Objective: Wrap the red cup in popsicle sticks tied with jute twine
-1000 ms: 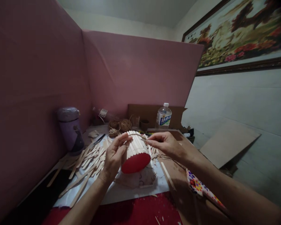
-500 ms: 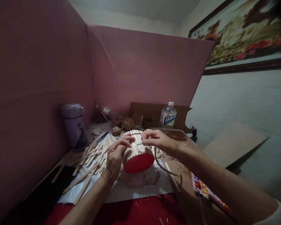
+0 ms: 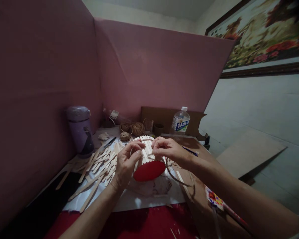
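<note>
A round container of craft sticks (image 3: 146,152) lies tilted on its side, its red base (image 3: 149,171) facing me. Around its upper part runs a band of brown twine (image 3: 146,139). My left hand (image 3: 126,161) grips its left side, thumb and fingers curled on the sticks. On the right side, the thumb and fingertips of my right hand (image 3: 168,148) pinch together against the sticks, on what looks like a twine end. A loose length of twine (image 3: 175,179) hangs from the container's right side onto the cardboard.
Loose craft sticks (image 3: 97,169) lie heaped at left beside a purple flask (image 3: 80,132). Behind are twine balls (image 3: 137,128) and a clear bottle (image 3: 181,122). A pen (image 3: 189,151) and a flower-patterned item (image 3: 214,197) lie at right. Pink panels (image 3: 151,69) stand behind and left.
The view has shifted slightly. My left thumb and fingers have shifted on the container's side, and the thumb now shows nearer the fingertips. My right hand stays pinched; the pen has come into view.
</note>
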The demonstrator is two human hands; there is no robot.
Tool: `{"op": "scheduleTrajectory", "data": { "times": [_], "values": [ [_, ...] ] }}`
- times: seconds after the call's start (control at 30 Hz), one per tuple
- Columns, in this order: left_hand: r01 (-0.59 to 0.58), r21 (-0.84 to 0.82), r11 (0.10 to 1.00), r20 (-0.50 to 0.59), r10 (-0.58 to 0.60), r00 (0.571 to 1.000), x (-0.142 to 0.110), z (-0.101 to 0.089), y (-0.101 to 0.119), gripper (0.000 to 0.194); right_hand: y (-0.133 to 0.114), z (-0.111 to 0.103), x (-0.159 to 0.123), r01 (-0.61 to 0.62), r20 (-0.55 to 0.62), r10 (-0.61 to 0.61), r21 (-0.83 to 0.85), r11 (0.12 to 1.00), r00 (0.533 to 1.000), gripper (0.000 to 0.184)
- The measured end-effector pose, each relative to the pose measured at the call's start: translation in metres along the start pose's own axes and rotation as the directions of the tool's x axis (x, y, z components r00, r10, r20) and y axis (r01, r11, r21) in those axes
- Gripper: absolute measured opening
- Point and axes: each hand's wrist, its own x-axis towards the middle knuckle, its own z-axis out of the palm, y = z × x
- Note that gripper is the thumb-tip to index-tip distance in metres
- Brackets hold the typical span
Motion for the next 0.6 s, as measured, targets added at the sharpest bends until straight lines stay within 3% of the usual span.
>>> {"op": "scheduleTrajectory", "data": {
  "times": [0.3,0.6],
  "values": [
    [-0.081,0.056,0.995,0.016,0.081,0.997,0.0021,-0.0026,-0.007,0.017,-0.0021,0.0042,-0.0047,0.009,0.009,-0.009,-0.002,1.0,1.0,0.013],
    [-0.07,0.027,0.997,0.034,0.069,0.997,0.001,-0.0026,-0.0074,0.019,-0.0067,0.006,-0.0054,-0.009,-0.012,0.009,-0.034,0.999,1.0,0.011]
  ]
}}
